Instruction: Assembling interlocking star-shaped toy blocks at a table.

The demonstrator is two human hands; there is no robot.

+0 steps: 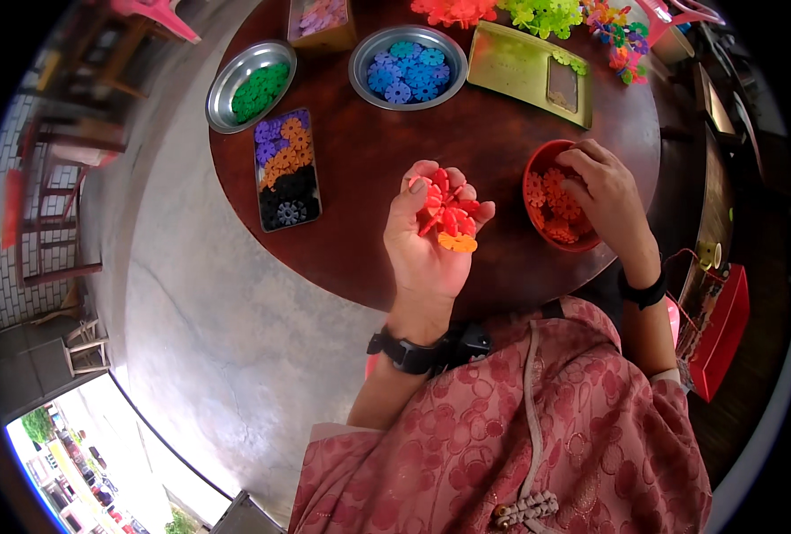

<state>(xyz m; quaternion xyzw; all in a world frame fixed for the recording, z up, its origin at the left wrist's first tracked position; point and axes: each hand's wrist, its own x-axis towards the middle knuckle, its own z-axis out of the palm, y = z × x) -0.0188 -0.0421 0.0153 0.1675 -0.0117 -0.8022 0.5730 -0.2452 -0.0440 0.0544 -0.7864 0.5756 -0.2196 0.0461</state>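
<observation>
- Fingers of the left hand point(431, 240) curl up around a cluster of red snowflake discs point(446, 206) with one orange disc point(457, 241) at its lower edge – clamped on it, palm up, thumb on the left side of the cluster.
- Fingers of the right hand point(605, 191) dip into the red bowl point(538, 169), bunched together on the loose red-orange discs point(556, 209) inside; whether they have actually pinched one I cannot tell.
- Relation that counts – the bowl lies to the right of the left fingers, near but apart, so the right hand is the nearer one to the loose discs, and the held cluster sits to the left of the right fingertips.
- The cluster has no clear long axis; it is a roundish clump, its discs standing at angles to one another.
- Beyond the left fingers, further out on the round brown desk point(369, 231): a steel bowl of blue discs point(408, 68), a steel bowl of green discs point(251, 85), and a tray of purple, orange and black discs point(287, 169).
- Beyond the right fingers: a green tin point(524, 67), and behind it built shapes in orange, green and mixed colours.
</observation>
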